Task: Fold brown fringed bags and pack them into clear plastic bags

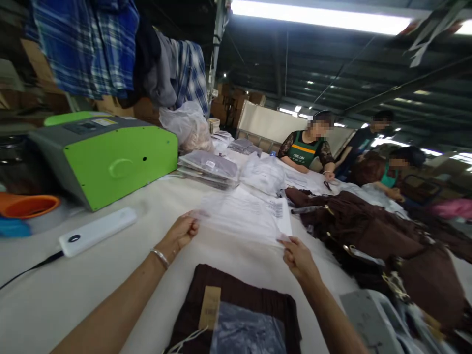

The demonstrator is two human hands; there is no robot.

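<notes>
A clear plastic bag [236, 221] is stretched between my two hands above the table. My left hand [182, 231] pinches its left corner, a silver bracelet on the wrist. My right hand [298, 253] pinches the right corner. Beneath and behind the bag lie white printed sheets [282, 216] with barcodes. Nearer to me, between my forearms, a folded dark brown garment [250, 295] lies flat, with a tan tag [210, 307], a white string and a small clear plastic packet [247, 332] on it.
Left are a green and grey machine [121, 162], a white device [98, 231] with a cable and an orange tape roll [29, 205]. Packed garments [212, 167] lie behind. Brown garments [361, 221] and a grey object [372, 319] are right. Several people stand or sit beyond.
</notes>
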